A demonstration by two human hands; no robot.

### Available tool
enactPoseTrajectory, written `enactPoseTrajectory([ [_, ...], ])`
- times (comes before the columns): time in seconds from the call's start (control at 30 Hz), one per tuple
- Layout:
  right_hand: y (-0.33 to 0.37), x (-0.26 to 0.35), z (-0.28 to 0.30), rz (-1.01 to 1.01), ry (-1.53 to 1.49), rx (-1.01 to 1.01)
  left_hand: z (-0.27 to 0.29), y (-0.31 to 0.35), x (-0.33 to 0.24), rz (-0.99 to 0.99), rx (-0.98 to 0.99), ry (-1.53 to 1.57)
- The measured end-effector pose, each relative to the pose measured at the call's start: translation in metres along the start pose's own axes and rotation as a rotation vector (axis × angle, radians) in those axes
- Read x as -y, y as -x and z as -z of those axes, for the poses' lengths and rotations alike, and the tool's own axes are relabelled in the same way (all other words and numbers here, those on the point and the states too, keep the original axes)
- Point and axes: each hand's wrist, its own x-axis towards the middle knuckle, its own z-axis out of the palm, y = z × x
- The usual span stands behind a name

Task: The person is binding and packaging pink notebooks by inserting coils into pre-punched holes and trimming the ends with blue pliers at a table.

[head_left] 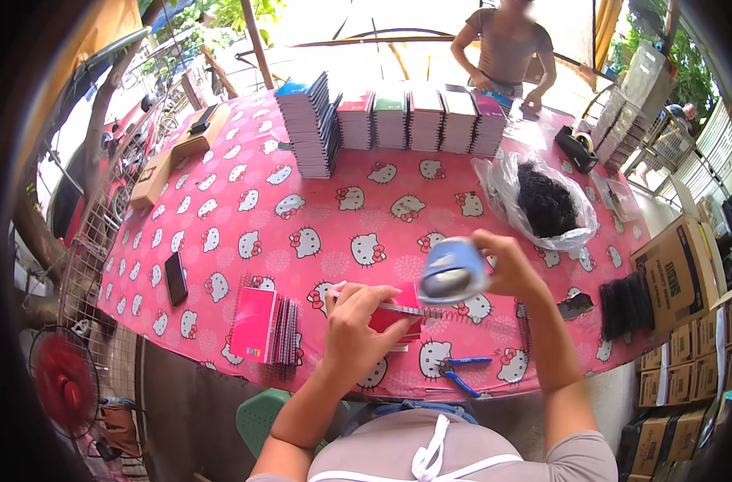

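My left hand (pixel 352 331) is closed round a pink notebook (pixel 408 296), thumb below and fingers on top. A dark wire coil (pixel 456 314) sticks out past the notebook's right end. In my right hand (pixel 506 263) is a blue and grey handheld device (pixel 452 273), smeared by motion, just above the coil. I cannot make out its exact kind. Blue-handled cutters (pixel 464 373) lie near the table's front edge. To the left of my left hand stands a row of pink spiral notebooks (pixel 255 325).
Stacks of notebooks (pixel 305 132) line the far side of the pink table. A plastic bag of black coils (pixel 546 201) sits at right, near a tape dispenser (pixel 576 149). A phone (pixel 175 279) lies at left, a cardboard box (pixel 677 265) stands at right. Another person (pixel 510 52) stands beyond.
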Motion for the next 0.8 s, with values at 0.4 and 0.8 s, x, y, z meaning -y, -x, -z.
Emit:
enactPoseTrajectory([
  [0.4, -0.044, 0.021, -0.036, 0.243, 1.175, -0.056, 0.004, 0.013, 0.022, 0.235, -0.102, 0.290],
  [0.8, -0.069, 0.013, -0.059, 0.128, 1.089, 0.059, 0.002, 0.031, 0.045, 0.501, -0.211, 0.924],
])
